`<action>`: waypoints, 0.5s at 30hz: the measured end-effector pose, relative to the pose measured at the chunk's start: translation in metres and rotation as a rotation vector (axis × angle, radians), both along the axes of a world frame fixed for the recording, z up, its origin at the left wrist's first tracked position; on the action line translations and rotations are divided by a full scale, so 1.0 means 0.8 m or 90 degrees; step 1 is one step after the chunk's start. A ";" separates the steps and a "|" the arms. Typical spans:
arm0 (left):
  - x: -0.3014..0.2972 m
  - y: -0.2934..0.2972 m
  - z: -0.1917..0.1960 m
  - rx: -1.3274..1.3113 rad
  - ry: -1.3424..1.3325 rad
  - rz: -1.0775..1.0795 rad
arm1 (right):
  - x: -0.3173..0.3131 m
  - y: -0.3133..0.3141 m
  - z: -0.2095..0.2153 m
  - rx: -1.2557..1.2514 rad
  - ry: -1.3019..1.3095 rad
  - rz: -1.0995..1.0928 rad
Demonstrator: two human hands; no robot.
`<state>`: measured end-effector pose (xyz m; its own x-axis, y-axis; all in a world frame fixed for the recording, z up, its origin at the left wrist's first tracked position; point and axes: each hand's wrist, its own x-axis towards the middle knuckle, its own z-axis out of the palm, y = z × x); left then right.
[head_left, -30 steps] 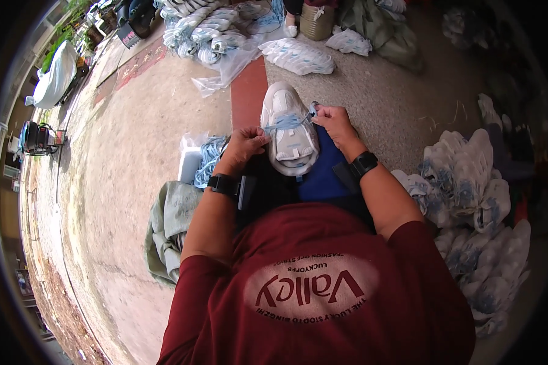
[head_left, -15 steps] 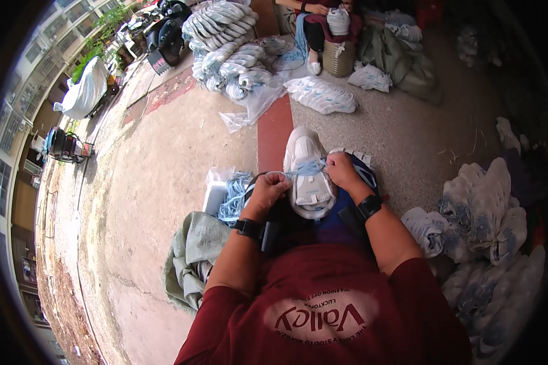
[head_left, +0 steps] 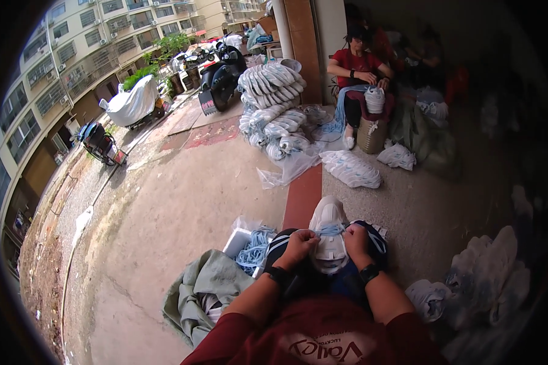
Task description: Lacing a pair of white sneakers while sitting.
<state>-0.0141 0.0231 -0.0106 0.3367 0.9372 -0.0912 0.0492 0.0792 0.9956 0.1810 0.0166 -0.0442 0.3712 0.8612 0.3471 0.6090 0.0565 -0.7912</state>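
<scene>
A white sneaker [head_left: 327,214] lies across my lap, toe pointing away from me, with a light blue lace [head_left: 330,230] crossing its tongue. My left hand [head_left: 298,246] pinches the lace on the shoe's left side. My right hand [head_left: 354,239] grips the lace on the right side, fingers curled over the shoe's edge. Both wrists carry dark bands. The heel of the sneaker is hidden under my hands.
A white box of blue laces [head_left: 249,246] sits left of my knee, beside a grey-green cloth sack [head_left: 204,291]. Heaps of white shoes [head_left: 271,106] and bagged ones [head_left: 351,168] lie ahead. A seated person [head_left: 362,70] works opposite. More bagged shoes [head_left: 481,274] lie at right. Scooters [head_left: 220,76] stand beyond.
My head has tipped up, so the view now takes in the street and the seated person. Both hands have closed in together on the lace over the shoe's tongue.
</scene>
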 end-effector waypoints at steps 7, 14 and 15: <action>0.034 -0.005 0.022 0.359 0.331 -0.048 | -0.022 -0.041 0.031 -0.027 -0.201 0.077; 0.068 -0.001 0.025 0.469 0.461 -0.048 | -0.017 -0.033 0.010 0.046 -0.172 0.083; 0.069 0.001 0.018 0.468 0.464 -0.047 | -0.018 -0.033 0.008 0.046 -0.170 0.085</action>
<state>0.0413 0.0238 0.0041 0.4874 0.8236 0.2901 0.6389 -0.5629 0.5244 0.1665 -0.0101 -0.0376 0.1438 0.8661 0.4788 0.7783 0.1999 -0.5952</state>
